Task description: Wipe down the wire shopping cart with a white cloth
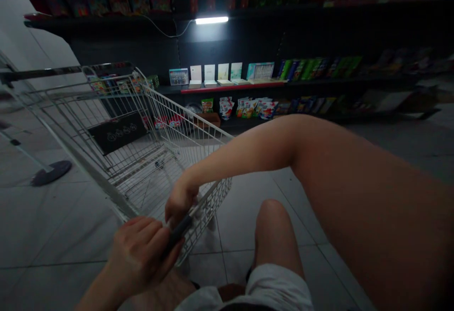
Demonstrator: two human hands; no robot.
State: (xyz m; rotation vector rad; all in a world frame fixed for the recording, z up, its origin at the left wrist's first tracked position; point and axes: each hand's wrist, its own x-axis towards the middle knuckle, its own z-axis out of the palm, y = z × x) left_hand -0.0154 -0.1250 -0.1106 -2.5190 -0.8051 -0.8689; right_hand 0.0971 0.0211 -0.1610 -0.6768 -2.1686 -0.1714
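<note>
A silver wire shopping cart [117,136] stands tilted in front of me on the tiled floor, with nothing in its basket. Its dark handle bar [179,233] runs at the near end. My left hand [140,254] is wrapped round the lower part of that bar. My right hand [180,200] reaches across from the right, its fingers curled over the bar just above the left hand. My bare knee [273,211] is raised right beside the cart's near end.
Dark shelves [283,84] with boxes, cards and snack packets line the far wall, lit by a tube lamp [212,20]. A pole on a round dark base [51,171] stands at the left. Pale floor tiles [53,226] spread around the cart.
</note>
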